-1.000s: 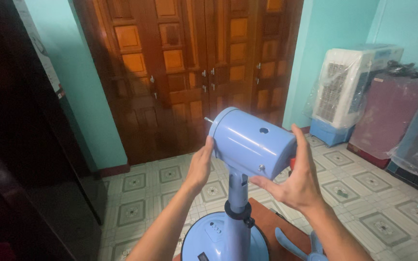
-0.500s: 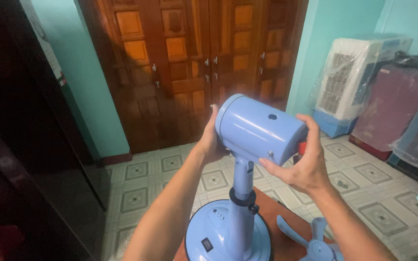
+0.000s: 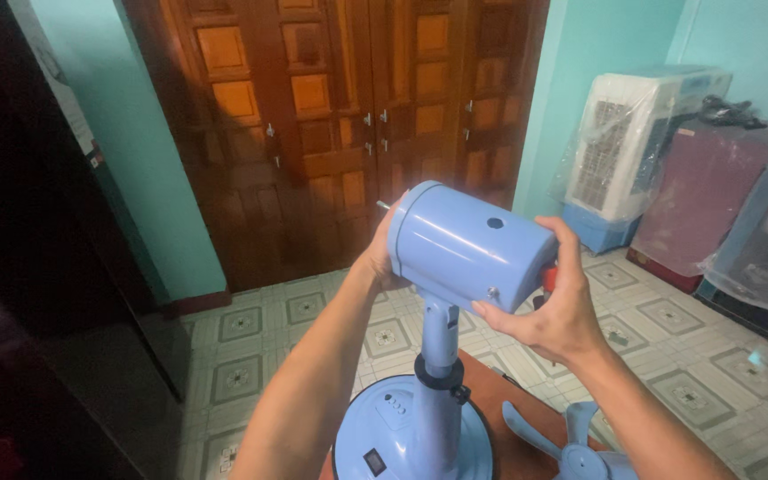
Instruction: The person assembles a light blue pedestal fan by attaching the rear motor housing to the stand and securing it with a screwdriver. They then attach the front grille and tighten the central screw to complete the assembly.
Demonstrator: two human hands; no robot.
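A light blue fan motor housing (image 3: 466,243) sits on a blue neck pole (image 3: 438,336) above a round blue base (image 3: 399,439). My left hand (image 3: 379,258) grips the housing's front end, where a small metal shaft sticks out. My right hand (image 3: 551,307) cups the rear end, fingers wrapped under and behind it, next to a red part (image 3: 548,277). A blue fan blade (image 3: 571,449) lies beside the base at lower right.
The base stands on a brown wooden surface (image 3: 491,404). Dark wooden doors (image 3: 340,124) fill the wall ahead. A plastic-wrapped air cooler (image 3: 633,142) and covered appliances (image 3: 740,213) stand at the right. A dark cabinet (image 3: 37,267) is at the left. The floor is tiled.
Both hands have closed in on the housing from loosely touching it to gripping both ends. The view has shifted slightly; the housing stays on its pole.
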